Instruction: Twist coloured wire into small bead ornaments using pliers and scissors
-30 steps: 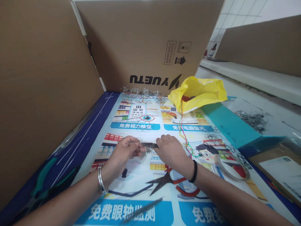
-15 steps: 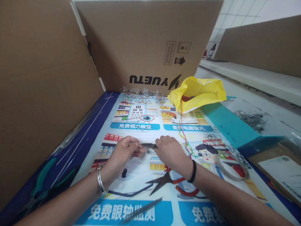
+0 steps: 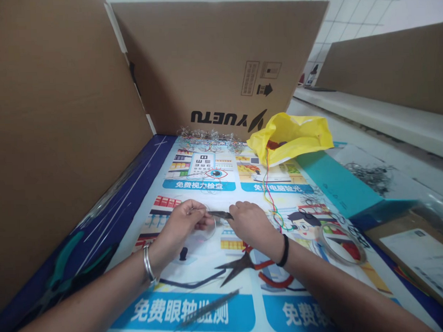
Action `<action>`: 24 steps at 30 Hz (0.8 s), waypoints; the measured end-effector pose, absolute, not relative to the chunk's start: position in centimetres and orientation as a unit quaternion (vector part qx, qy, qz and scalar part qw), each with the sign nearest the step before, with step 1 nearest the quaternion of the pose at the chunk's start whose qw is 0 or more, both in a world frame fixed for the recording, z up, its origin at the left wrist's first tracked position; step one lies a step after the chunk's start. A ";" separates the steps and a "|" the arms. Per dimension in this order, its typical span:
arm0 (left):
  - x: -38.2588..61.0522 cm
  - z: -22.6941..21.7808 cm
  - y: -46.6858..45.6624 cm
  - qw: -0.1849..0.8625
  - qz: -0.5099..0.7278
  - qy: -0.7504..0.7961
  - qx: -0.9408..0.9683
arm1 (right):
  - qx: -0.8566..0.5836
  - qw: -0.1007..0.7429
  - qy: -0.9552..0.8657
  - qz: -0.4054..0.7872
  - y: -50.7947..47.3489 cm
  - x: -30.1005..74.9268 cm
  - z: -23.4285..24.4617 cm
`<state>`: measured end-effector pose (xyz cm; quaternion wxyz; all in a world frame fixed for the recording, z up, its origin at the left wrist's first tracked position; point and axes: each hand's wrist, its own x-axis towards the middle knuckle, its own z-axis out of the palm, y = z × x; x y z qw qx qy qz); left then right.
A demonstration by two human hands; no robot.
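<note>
Over the middle of the printed sheet, my left hand (image 3: 187,219) pinches a thin, pale wire loop (image 3: 213,229) between thumb and fingers. My right hand (image 3: 253,225) is closed around dark narrow-jawed pliers (image 3: 220,214), whose handles are hidden in the fist. The jaws point left and reach the fingertips of my left hand; whether they grip the wire is too small to tell. Just below my right hand lie red-handled scissors (image 3: 239,267), blades apart. A bundle of thin straight metal pieces (image 3: 211,309) rests nearer to me.
Teal-handled pliers (image 3: 61,263) lie at lower left. A yellow bag (image 3: 296,136) with coloured cords (image 3: 267,183) trailing out sits at back right. A tape roll (image 3: 328,252) is on the right. Tangled wire (image 3: 213,137) lines the cardboard wall (image 3: 210,55); dark wire pieces (image 3: 372,177) lie beyond.
The pliers' tip and my right hand have shifted very slightly down and to the right. My left hand holds its place with the wire loop.
</note>
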<state>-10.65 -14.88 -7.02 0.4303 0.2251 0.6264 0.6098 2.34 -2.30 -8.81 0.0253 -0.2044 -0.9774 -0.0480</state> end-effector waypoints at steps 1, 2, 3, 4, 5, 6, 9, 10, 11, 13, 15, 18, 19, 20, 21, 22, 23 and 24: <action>-10.7 -7.1 -14.9 0.432 0.609 0.625 0.225 | -0.204 0.025 -0.978 -0.046 -2.3 2.3 -8.8; -10.7 -7.1 -14.9 0.434 0.610 0.623 0.226 | -0.204 0.025 -0.978 -0.045 -2.3 2.3 -8.8; -10.8 -7.2 -14.9 0.436 0.611 0.620 0.228 | -0.204 0.025 -0.978 -0.043 -2.4 2.3 -8.7; -10.8 -7.3 -14.9 0.438 0.612 0.616 0.232 | -0.206 0.025 -0.977 -0.041 -2.4 2.3 -8.7; -11.0 -7.3 -14.9 0.441 0.613 0.611 0.238 | -0.207 0.026 -0.977 -0.037 -2.3 2.3 -8.7; -11.1 -7.4 -14.9 0.442 0.612 0.609 0.244 | -0.209 0.029 -0.977 -0.032 -2.2 2.4 -8.7; -11.4 -7.3 -14.8 0.444 0.600 0.615 0.254 | -0.217 0.040 -0.975 0.019 -1.7 2.6 -8.6; -11.5 -7.3 -14.8 0.446 0.593 0.621 0.254 | -0.221 0.047 -0.972 0.056 -1.4 2.6 -8.6; -11.5 -7.3 -14.8 0.449 0.585 0.626 0.254 | -0.226 0.059 -0.967 0.105 -1.2 2.6 -8.5; -11.4 -7.4 -14.8 0.466 0.568 0.629 0.255 | -0.233 0.092 -0.942 0.222 -1.1 2.5 -8.5; -11.1 -7.5 -14.8 0.486 0.553 0.623 0.266 | -0.235 0.129 -0.903 0.336 -1.3 2.2 -8.5; -10.6 -7.6 -14.8 0.515 0.536 0.604 0.287 | -0.226 0.154 -0.847 0.456 -2.2 1.5 -8.5; -10.5 -7.6 -14.8 0.524 0.532 0.597 0.293 | -0.222 0.153 -0.835 0.480 -2.5 1.3 -8.5; -10.5 -7.6 -14.9 0.532 0.528 0.590 0.299 | -0.220 0.152 -0.825 0.498 -2.8 1.2 -8.4; -10.6 -7.5 -14.9 0.539 0.524 0.584 0.306 | -0.219 0.153 -0.816 0.512 -2.9 1.1 -8.4; -10.7 -7.5 -15.0 0.543 0.520 0.580 0.314 | -0.220 0.155 -0.808 0.524 -3.0 1.1 -8.3; -10.8 -7.4 -15.0 0.544 0.517 0.577 0.322 | -0.222 0.159 -0.800 0.534 -2.9 1.2 -8.3; -11.0 -7.4 -15.1 0.540 0.518 0.577 0.326 | -0.225 0.165 -0.794 0.541 -2.8 1.2 -8.2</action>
